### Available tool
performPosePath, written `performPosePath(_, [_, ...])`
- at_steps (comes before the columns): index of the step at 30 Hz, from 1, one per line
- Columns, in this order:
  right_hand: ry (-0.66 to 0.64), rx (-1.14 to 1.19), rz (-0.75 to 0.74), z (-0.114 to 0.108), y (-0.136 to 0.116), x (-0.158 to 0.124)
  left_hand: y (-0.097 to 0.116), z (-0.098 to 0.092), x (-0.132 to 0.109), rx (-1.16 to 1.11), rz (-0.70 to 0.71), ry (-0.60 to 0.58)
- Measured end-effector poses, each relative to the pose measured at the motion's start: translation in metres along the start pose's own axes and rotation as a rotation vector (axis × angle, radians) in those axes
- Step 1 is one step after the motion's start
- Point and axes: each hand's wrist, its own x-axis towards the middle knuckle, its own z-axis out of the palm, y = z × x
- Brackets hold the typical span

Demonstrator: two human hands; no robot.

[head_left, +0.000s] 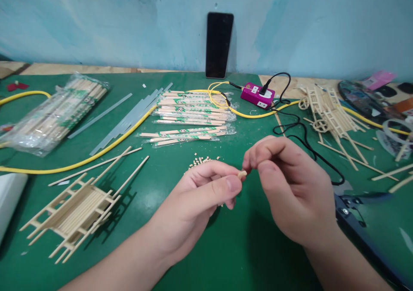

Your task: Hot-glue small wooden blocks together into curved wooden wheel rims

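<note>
Left hand (193, 200) fingers (232, 183) pinch a short pale wooden offcut (242, 174) above the green counter (258, 84), end exposed, likely for fine control; right hand (290, 187) fingers (258, 155) curled closed, just beside it.

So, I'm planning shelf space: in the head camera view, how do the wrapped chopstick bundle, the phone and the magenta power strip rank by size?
1. Plastic-wrapped chopstick bundle, clearly largest.
2. Phone, leaning on the wall.
3. Magenta power strip, smallest, despite sitting nearer the camera than the phone.
</note>
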Motion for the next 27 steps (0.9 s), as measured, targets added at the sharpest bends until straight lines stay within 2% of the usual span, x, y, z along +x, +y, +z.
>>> performPosePath(3, [0.109, 0.101, 0.081, -0.002, 0.003, 0.005, 0.001, 0.000, -0.001, 0.001, -0.010, -0.006])
performPosePath(7, [0.300, 0.359, 0.281, -0.006, 0.006, 0.015, 0.003, 0.000, -0.002, 0.004, -0.024, -0.014])
performPosePath(9, [0.350, 0.437, 0.323, -0.008, 0.006, 0.019, 0.003, 0.000, -0.002, 0.005, -0.019, -0.019])
performPosePath(13, [0.268, 0.421, 0.353, -0.009, 0.008, 0.018, 0.003, -0.001, -0.002, 0.011, -0.018, -0.033])
performPosePath(16, [0.186, 0.253, 0.326, -0.007, 0.011, 0.013, 0.004, -0.001, -0.002, 0.011, -0.009, -0.039])
performPosePath(20, [0.156, 0.088, 0.269, -0.003, 0.016, 0.009, 0.005, -0.001, -0.003, 0.014, 0.002, -0.037])
performPosePath(27, [0.128, 0.136, 0.167, -0.001, 0.004, 0.002, 0.004, 0.000, 0.001, 0.027, 0.051, 0.008])
